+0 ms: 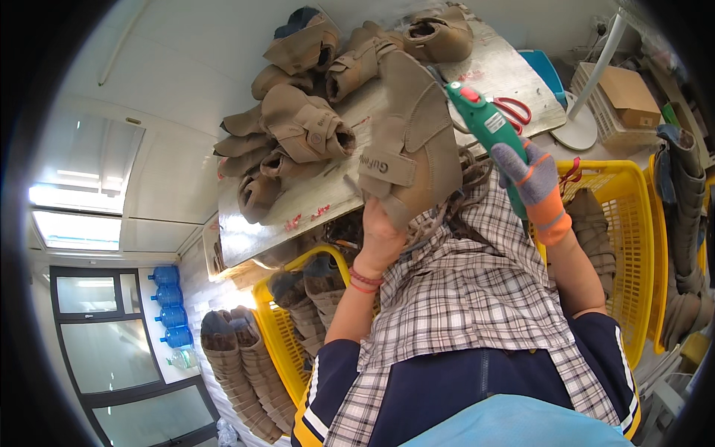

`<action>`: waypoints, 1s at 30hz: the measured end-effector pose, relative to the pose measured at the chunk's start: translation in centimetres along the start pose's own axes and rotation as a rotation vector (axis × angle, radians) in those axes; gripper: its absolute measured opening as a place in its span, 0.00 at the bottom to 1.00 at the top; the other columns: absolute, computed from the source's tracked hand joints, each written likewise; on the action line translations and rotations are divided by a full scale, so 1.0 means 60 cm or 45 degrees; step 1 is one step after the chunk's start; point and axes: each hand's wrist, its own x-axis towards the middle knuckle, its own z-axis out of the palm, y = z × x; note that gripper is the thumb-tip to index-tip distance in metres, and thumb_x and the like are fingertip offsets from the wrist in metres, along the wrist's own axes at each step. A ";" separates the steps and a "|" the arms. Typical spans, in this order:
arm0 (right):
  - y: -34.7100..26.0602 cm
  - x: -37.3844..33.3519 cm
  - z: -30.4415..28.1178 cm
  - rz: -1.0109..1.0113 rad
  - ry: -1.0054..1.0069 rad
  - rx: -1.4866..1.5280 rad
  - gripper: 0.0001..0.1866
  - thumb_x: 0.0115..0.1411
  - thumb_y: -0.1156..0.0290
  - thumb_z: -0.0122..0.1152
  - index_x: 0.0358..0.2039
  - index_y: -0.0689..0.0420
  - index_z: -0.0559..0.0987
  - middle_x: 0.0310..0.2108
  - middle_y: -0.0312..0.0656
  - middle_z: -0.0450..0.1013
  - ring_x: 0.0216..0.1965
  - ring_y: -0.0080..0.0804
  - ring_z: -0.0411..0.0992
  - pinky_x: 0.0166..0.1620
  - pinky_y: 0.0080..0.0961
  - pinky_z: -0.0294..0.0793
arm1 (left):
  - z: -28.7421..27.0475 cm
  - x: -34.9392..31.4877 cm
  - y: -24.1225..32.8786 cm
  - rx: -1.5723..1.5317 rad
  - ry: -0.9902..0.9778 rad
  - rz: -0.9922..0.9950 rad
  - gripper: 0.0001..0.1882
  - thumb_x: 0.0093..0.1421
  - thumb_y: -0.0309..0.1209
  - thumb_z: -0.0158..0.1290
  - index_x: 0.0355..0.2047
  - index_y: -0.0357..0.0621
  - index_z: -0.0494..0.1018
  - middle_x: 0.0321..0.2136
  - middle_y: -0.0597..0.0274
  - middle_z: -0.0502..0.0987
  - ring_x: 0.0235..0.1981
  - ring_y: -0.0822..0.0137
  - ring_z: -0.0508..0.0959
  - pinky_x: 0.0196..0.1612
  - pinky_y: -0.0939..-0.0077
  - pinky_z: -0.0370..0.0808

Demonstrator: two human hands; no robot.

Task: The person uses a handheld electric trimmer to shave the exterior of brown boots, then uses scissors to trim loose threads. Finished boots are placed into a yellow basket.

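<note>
My bare left hand (383, 235), with red bands at the wrist, grips the lower edge of a brown shoe upper (430, 160). The upper is held up over the near edge of the table, in front of my checked apron, and a strap crosses its side. In my right hand (538, 190), in a grey and orange glove, is a green handheld power tool (484, 119) with a red button. Its front end is close to the upper's right edge; whether they touch I cannot tell. Behind the tool lie red-handled scissors (514, 112).
More brown shoe uppers (298, 123) are heaped on the worktable (298, 223). Yellow baskets stand by me, left (272, 328) and right (637, 253), holding stacked uppers. At the back right are a white lamp stand (577, 134) and a cardboard box (625, 93).
</note>
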 end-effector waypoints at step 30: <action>0.017 -0.020 0.107 -1.348 -0.432 -0.888 0.10 0.49 0.77 0.60 0.34 0.56 0.79 0.34 0.38 0.75 0.36 0.33 0.72 0.37 0.26 0.72 | -0.091 -0.074 -0.087 -2.000 0.512 -1.492 0.18 0.66 0.45 0.43 0.33 0.42 0.70 0.19 0.68 0.62 0.20 0.72 0.59 0.23 0.77 0.55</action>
